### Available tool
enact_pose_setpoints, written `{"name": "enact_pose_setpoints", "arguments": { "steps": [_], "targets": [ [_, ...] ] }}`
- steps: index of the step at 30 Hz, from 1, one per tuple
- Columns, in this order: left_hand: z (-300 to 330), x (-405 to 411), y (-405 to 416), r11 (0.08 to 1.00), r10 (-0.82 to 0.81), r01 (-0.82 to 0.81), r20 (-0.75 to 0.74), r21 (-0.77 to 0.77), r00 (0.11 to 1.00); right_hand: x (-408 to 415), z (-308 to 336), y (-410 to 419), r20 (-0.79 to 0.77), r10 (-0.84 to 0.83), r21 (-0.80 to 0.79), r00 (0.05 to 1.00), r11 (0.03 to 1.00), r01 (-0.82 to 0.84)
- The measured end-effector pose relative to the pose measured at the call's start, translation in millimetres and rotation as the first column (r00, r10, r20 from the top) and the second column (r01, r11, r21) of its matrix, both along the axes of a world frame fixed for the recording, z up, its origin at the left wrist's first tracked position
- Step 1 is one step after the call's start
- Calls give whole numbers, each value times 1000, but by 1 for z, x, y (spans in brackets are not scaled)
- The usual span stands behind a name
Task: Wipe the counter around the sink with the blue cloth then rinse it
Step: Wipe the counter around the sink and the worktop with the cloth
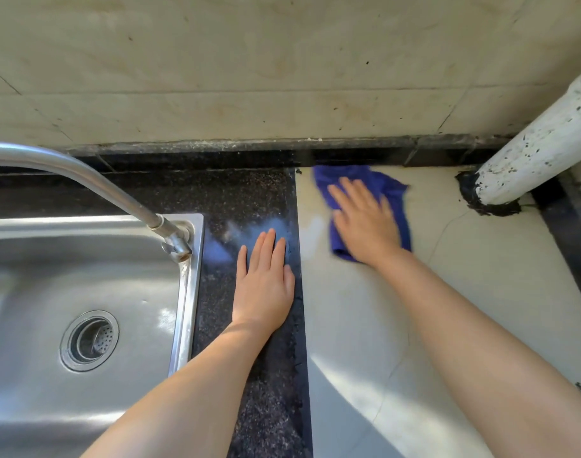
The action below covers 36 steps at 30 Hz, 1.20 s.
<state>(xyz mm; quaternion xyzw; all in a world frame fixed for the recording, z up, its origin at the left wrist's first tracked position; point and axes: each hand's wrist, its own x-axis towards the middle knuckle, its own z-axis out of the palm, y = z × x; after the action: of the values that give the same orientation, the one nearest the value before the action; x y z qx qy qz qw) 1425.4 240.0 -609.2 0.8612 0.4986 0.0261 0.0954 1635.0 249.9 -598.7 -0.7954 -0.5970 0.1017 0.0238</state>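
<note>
The blue cloth lies spread on the pale counter section, near the back wall. My right hand presses flat on it with straight fingers, blurred by motion. On the dark speckled counter strip, just right of the steel sink, my left hand rests flat, fingers together and pointing away from me. The sink bowl holds a round drain. Its curved steel tap rises from the sink's back right corner.
A white pipe with chipped paint stands at the back right, ringed with black sealant at its base. A beige tiled wall closes off the back. A dark border strip runs along the counter's right side.
</note>
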Motion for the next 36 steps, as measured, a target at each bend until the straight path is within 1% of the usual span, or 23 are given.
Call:
{"name": "enact_pose_setpoints", "arguments": {
  "steps": [2,4,6,8,10,13,15,16,17,18,19,21,23,25,26,27,29,30,32,33,34,35,36],
  "targets": [
    [0,0,0,1000,-2,2,-8,-6,1000,51,1,-24,19,-144,14,989,990,144],
    [1,0,1,1000,1,-1,-23,2,1000,85,3,-40,3,-303,-10,953,953,303],
    [1,0,0,1000,9,-9,-29,2,1000,81,2,-36,-6,-424,-30,906,905,424],
    [0,0,-1,1000,8,-8,-28,3,1000,45,1,-18,-9,-474,-36,881,880,473],
    [1,1,-1,1000,3,-3,-18,10,1000,-1,0,1,8,-385,-39,923,922,385],
    [0,2,-1,1000,6,-6,-1,15,1000,-59,1,20,-6,-131,-28,991,991,131],
    [-1,2,-1,1000,3,-3,16,22,1000,-57,1,21,-39,32,-34,999,999,-33],
    [-2,2,0,1000,2,-2,22,23,1000,-38,1,17,-48,83,-34,995,996,-84],
    [-3,2,0,1000,-1,0,25,23,1000,-12,-1,9,-48,79,-30,996,996,-80],
    [-3,1,0,1000,-3,3,23,25,1000,19,-1,-4,-40,18,-16,999,1000,-18],
    [-3,0,0,1000,-3,2,17,27,1000,52,-2,-19,-27,-84,2,996,996,84],
    [-2,0,0,1000,1,-1,9,26,1000,103,-2,-46,-15,-288,-2,958,958,288],
    [-1,1,0,1000,5,-5,9,12,1000,111,-4,-50,-6,-398,-30,917,917,397],
    [0,1,-1,1000,5,-5,6,5,1000,79,-3,-37,7,-457,-9,889,889,457],
    [0,1,-1,1000,4,-4,3,6,1000,56,-2,-30,14,-436,-9,900,900,437],
    [0,2,-1,1000,5,-5,0,4,1000,30,-2,-24,22,-375,-15,927,927,375],
    [-1,2,0,1000,10,-10,2,4,1000,-29,-4,-20,17,-170,1,985,985,170],
    [-1,2,0,1000,8,-8,4,7,1000,-56,-4,-23,-4,-53,19,999,998,53],
    [-2,2,0,1000,-3,3,15,20,1000,-83,0,-30,-55,146,3,988,989,-146],
    [-2,2,0,1000,-5,4,25,25,1000,-76,1,-32,-64,213,-17,975,977,-214],
    [-2,1,1,1000,-4,3,36,23,999,-60,0,-35,-65,239,-18,969,971,-240],
    [-2,1,0,1000,-2,1,45,16,999,-40,-2,-42,-74,208,-1,975,978,-209],
    [-2,0,-1,1000,3,-3,51,8,999,-21,1,-50,-103,128,45,986,991,-124]
  ]
}}
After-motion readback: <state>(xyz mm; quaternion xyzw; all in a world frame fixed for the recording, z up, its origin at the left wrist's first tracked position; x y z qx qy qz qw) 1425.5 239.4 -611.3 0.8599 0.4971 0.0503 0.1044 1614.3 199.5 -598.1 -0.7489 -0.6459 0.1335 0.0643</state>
